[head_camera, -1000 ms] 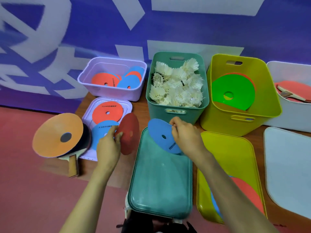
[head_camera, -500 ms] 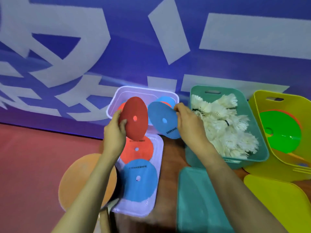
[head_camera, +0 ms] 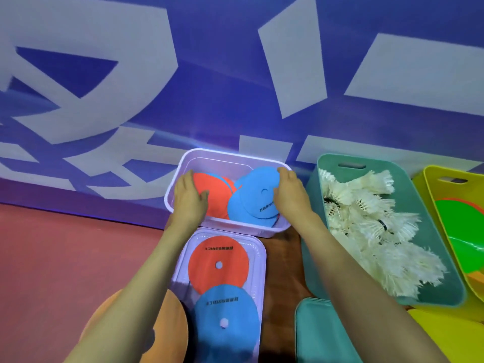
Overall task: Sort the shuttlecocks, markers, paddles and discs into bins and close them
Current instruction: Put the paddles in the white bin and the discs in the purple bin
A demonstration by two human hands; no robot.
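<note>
A lilac bin (head_camera: 178, 176) at the back holds red and blue discs. My left hand (head_camera: 188, 203) lies over the left part of a red disc (head_camera: 218, 203) inside it, fingers stretched out and thumb on the disc's face. My right hand (head_camera: 288, 195) grips a blue disc (head_camera: 251, 203) by its right edge, fingers curled over the rim, low inside the bin. In front lies the lilac lid (head_camera: 180, 273), carrying a red disc (head_camera: 218, 255) and a blue disc (head_camera: 225, 310). A teal bin (head_camera: 310, 231) to the right is full of white shuttlecocks (head_camera: 366, 218).
A large orange disc (head_camera: 170, 326) lies at the lower left, partly under my left forearm. A yellow bin (head_camera: 429, 184) with a green disc (head_camera: 461, 224) stands at the far right. The teal lid (head_camera: 314, 339) and yellow lid (head_camera: 445, 334) lie in front. A blue banner wall rises behind.
Both hands carried their discs from the table front up and forward, then lowered them into the lilac bin. My view has shifted left and closer to that bin.
</note>
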